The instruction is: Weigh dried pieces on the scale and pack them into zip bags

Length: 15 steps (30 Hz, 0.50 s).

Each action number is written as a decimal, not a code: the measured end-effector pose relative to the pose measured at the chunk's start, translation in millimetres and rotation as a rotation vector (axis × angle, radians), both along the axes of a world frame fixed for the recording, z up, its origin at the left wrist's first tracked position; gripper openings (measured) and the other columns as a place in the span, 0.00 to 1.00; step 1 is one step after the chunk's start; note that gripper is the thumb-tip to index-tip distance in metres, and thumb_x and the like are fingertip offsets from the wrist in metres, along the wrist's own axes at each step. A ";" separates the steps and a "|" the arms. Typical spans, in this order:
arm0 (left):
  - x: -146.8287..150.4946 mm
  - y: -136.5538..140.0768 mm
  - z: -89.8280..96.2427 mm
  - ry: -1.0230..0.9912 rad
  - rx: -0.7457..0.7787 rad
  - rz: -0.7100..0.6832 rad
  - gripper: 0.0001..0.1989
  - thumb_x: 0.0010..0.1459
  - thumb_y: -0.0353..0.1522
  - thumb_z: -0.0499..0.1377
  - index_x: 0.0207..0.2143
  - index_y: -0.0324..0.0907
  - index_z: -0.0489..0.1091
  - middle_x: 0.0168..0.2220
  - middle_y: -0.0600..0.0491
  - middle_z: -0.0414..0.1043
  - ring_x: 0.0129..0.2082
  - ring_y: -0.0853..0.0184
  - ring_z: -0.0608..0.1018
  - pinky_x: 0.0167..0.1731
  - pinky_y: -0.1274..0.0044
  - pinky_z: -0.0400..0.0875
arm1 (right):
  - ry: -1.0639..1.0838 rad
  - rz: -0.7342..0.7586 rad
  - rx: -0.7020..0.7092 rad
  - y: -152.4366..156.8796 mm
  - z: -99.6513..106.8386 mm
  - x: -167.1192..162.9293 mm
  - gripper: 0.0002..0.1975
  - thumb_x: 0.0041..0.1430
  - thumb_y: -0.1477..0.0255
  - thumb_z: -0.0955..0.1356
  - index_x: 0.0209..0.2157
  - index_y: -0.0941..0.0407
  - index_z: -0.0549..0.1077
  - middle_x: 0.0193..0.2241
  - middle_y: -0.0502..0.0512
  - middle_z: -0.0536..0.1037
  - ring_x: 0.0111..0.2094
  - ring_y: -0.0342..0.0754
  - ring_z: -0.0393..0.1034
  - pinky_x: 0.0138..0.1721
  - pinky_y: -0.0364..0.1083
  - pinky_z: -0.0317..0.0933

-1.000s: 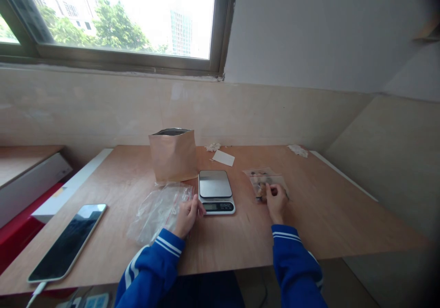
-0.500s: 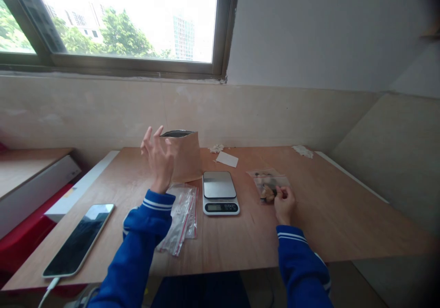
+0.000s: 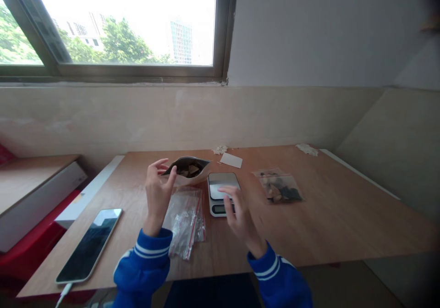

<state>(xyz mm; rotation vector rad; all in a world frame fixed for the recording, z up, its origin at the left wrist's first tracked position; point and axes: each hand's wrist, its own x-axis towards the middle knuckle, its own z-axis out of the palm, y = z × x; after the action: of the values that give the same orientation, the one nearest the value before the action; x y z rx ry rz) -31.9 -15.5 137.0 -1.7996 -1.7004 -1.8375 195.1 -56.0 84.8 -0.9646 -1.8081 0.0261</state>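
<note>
Brown pouch (image 3: 189, 181), centre stage, towards the back of the wooden table (image 3: 326, 225), mouth tipped at the wearer, and there are the brown pieces (image 3: 189, 171) inside! Just to its right sits the kitchen scale (image 3: 215, 180), silver plate on top, white body below. Nearer the wearer, a spread of clear zip bags (image 3: 184, 216) with red stripes, and further right a filled zip bag (image 3: 280, 188), light and dark pieces showing through, lying flat.

Along the back, a white card (image 3: 231, 160) and a whitish clump (image 3: 220, 150), with another pale scrap (image 3: 307, 149) near the far right corner. Over on the left lies a phone (image 3: 90, 246), dark screen up, white cable (image 3: 64, 293) in its near end. Behind it all, a beige wall band (image 3: 292, 115), grey wall above, and a bright window (image 3: 137, 28) with trees and buildings outside.

Now the hands! Left hand (image 3: 160, 193), raised and upright from a blue sleeve, has the left corner of the pouch's mouth between thumb and fingers. Right hand (image 3: 239, 211) angles in over the scale's front, fingers loosely curled and parted, thumb apart, grasping nothing; whether a fingertip brushes the plate, I cannot tell.
</note>
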 end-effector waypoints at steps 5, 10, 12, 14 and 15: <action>-8.6 -36.7 -2.1 0.049 -0.198 -0.156 0.11 0.59 0.41 0.60 0.37 0.44 0.75 0.37 0.54 0.74 0.29 0.70 0.77 0.32 0.77 0.73 | -0.389 0.060 0.113 -14.3 27.9 -63.3 0.21 0.68 0.75 0.58 0.60 0.63 0.61 0.58 0.62 0.69 0.62 0.53 0.58 0.62 0.53 0.55; -10.9 -50.4 -9.9 0.007 -0.155 -0.119 0.10 0.59 0.40 0.60 0.37 0.45 0.77 0.33 0.55 0.76 0.25 0.72 0.77 0.27 0.80 0.72 | -0.564 0.045 -0.119 -17.4 21.4 -75.8 0.16 0.66 0.79 0.57 0.47 0.63 0.73 0.37 0.61 0.80 0.44 0.52 0.74 0.59 0.51 0.60; -7.4 -53.1 -15.3 0.003 -0.131 -0.133 0.10 0.59 0.39 0.60 0.37 0.44 0.77 0.33 0.55 0.77 0.25 0.72 0.78 0.27 0.81 0.72 | -0.578 0.001 -0.292 -18.9 28.1 -74.5 0.15 0.63 0.81 0.58 0.45 0.62 0.73 0.36 0.62 0.79 0.42 0.53 0.74 0.52 0.51 0.65; -2.2 -55.8 -20.8 0.025 -0.118 -0.147 0.09 0.59 0.39 0.60 0.37 0.44 0.77 0.33 0.55 0.78 0.25 0.72 0.78 0.26 0.81 0.72 | -0.570 -0.051 -0.418 -16.8 36.5 -72.9 0.16 0.61 0.82 0.59 0.46 0.61 0.73 0.38 0.64 0.79 0.43 0.55 0.74 0.47 0.52 0.67; 0.5 -57.2 -23.3 0.040 -0.116 -0.150 0.09 0.59 0.38 0.60 0.36 0.44 0.77 0.32 0.55 0.78 0.25 0.71 0.79 0.26 0.81 0.72 | -0.565 -0.062 -0.448 -13.6 39.4 -72.6 0.17 0.61 0.82 0.59 0.48 0.61 0.73 0.41 0.65 0.79 0.45 0.56 0.73 0.48 0.52 0.67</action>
<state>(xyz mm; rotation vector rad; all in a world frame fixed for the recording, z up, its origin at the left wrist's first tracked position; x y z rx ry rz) -31.5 -72.7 113.8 -2.0465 -1.7359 -1.7760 122.5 -69.6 124.3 -1.4497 -2.3449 0.1367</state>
